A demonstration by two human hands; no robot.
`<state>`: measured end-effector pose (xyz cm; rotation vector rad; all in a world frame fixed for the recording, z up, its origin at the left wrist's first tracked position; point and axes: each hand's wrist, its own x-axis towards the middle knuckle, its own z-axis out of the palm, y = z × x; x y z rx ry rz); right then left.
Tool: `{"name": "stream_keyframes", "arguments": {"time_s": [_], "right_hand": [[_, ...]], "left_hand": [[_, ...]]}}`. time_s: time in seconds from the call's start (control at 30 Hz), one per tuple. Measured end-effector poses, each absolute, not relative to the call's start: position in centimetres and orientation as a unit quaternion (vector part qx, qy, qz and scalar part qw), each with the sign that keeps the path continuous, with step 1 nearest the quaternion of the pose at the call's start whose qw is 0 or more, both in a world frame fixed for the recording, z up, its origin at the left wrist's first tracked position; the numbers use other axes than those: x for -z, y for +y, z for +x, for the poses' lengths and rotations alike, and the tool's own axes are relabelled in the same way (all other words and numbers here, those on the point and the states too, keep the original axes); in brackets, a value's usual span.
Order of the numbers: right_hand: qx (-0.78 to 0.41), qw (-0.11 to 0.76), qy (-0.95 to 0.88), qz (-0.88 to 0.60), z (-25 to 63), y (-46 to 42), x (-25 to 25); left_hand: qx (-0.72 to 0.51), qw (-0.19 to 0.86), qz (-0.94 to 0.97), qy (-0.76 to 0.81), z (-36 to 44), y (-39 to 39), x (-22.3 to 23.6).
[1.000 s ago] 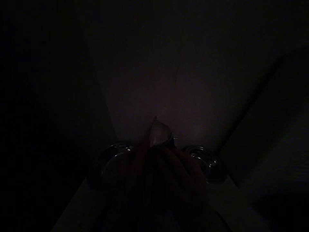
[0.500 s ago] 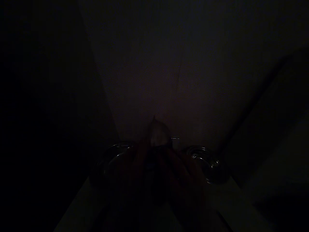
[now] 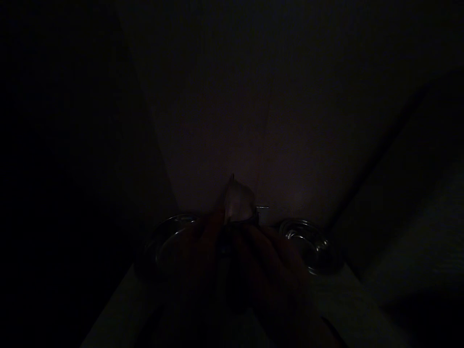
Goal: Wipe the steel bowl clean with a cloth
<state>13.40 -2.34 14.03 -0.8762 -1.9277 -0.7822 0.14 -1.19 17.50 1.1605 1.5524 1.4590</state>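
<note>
The picture is very dark. My left hand (image 3: 201, 241) and my right hand (image 3: 275, 261) come together at a small dark object (image 3: 226, 246) in the middle. Its kind cannot be made out. Just beyond the fingers a pale, pointed piece (image 3: 239, 200) stands up, with a thin dark tip. The fingers of my right hand are bent close together against the dark object. My left fingers close in on its other side, beside the pale piece. A thin bright bar (image 3: 262, 207) shows just right of the pale piece.
A shiny metal bowl (image 3: 165, 229) stands to the left of my hands and another metal bowl (image 3: 321, 249) to the right. Both rest on a pale surface (image 3: 348, 295) with slanting side edges. Behind rises a plain, dim surface (image 3: 217, 125).
The pale piece and my hands show a little more clearly. Both hands stay at about the same place, and the bowls have not moved.
</note>
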Motion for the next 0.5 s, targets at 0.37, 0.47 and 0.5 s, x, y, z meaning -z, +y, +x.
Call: {"name": "stream_keyframes", "arguments": {"time_s": [0.37, 0.47, 0.5], "right_hand": [[0.278, 0.445, -0.769, -0.365, 13.5, -2.1, -13.7], [0.286, 0.446, -0.778, -0.338, 13.3, -2.3, -13.7], [0.286, 0.443, -0.778, -0.342, 13.3, -2.2, -13.8]], "left_hand": [[-0.547, 0.339, 0.437, 0.628, 0.2, -1.0, -17.5], [-0.551, 0.349, 0.439, 0.618, -0.2, -0.9, -17.4], [-0.552, 0.349, 0.442, 0.615, -0.2, -0.9, -17.2]]}}
